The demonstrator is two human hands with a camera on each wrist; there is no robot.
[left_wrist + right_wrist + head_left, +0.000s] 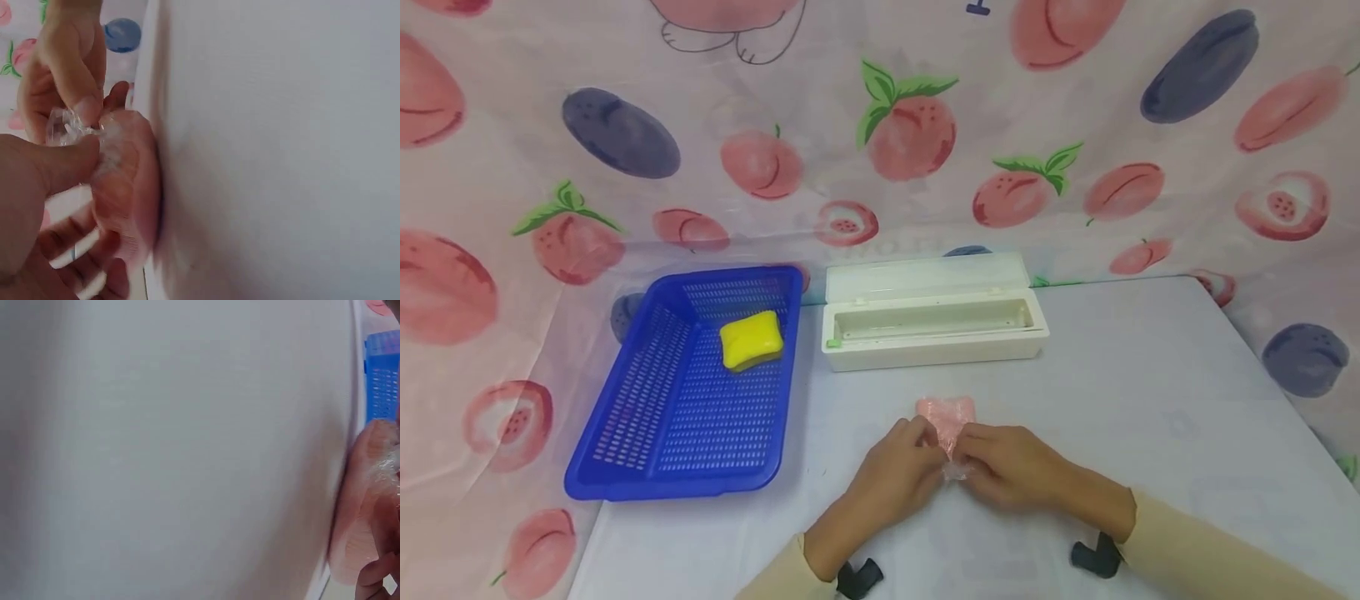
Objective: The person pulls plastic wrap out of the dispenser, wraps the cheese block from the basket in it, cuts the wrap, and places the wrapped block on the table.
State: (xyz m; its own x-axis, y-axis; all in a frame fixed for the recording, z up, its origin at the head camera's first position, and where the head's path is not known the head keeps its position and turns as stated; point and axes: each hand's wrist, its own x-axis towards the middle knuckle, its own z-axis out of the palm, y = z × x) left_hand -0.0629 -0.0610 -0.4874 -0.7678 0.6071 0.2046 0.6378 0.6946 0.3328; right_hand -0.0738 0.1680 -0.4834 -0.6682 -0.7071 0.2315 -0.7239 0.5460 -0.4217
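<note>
A pink sponge-like block in clear plastic film lies on the white table in front of me, in the middle of the head view. My left hand pinches the film at its near left side. From the right, my right hand pinches the film close to the left fingertips. In the left wrist view the gathered film bunches between both thumbs, over the block's ribbed pink side. Only the edge of the wrapped block shows in the right wrist view, where most of the right hand is out of frame.
A blue basket with a yellow sponge inside stands at the left. Behind the hands is a long white box with its translucent lid raised. A fruit-patterned cloth hangs behind the table.
</note>
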